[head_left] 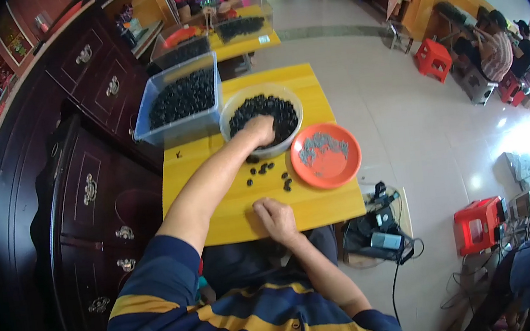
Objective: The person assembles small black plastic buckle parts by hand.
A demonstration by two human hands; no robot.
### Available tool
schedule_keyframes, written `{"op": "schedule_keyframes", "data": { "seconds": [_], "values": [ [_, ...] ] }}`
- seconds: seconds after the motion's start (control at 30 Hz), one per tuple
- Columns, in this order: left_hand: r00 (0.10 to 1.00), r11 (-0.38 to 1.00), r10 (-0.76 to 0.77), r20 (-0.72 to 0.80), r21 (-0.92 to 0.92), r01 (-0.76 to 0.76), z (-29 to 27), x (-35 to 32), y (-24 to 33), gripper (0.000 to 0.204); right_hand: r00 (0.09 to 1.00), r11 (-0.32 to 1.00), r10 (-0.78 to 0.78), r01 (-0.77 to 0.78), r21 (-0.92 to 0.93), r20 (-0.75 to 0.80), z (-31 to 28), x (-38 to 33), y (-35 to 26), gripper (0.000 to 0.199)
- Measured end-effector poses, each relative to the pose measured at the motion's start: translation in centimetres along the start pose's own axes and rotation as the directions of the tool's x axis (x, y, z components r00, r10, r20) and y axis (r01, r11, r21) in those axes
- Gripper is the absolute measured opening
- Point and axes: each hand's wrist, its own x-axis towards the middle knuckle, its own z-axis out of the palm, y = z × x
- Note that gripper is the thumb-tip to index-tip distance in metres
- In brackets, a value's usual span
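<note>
My left hand (pixel 259 129) reaches into a clear round bowl (pixel 232 106) full of small black pieces, fingers curled down among them; whether it grips any I cannot tell. My right hand (pixel 275 218) rests on the yellow table (pixel 322 208) near its front edge, fingers loosely curled, nothing visibly in it. Between the two hands several loose black pieces (pixel 267 168) lie scattered on the tabletop. An orange plate (pixel 347 169) with small grey bits on it sits right of the bowl.
A clear rectangular bin (pixel 185 125) of black pieces stands at the table's back left. Dark wooden cabinets (pixel 84 186) line the left. Another person sits at a second yellow table (pixel 251 44) behind. Red stools (pixel 477 223) and cabled devices (pixel 377 234) occupy the tiled floor at right.
</note>
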Motion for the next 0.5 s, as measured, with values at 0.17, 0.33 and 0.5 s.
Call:
{"op": "schedule_keyframes", "data": {
  "seconds": [0.17,0.33,0.5],
  "values": [
    [0.998,0.998,-0.054,-0.011,0.008,0.054,-0.3,0.6,-1.0,0.038,1.0,1.0,-0.007,0.007,0.024,-0.007,-0.2,0.6,-0.7,0.016],
    [0.998,0.997,-0.045,-0.049,0.063,0.048,-1.0,0.1,-0.6,0.036,1.0,0.999,0.008,-0.007,0.034,-0.008,-0.3,0.3,-0.5,0.016],
    [0.975,0.993,-0.055,-0.217,-0.118,0.029,-2.3,-0.1,-1.6,0.033,1.0,0.999,-0.002,0.002,0.044,-0.007,-0.3,0.0,-0.6,0.015]
  ]
}}
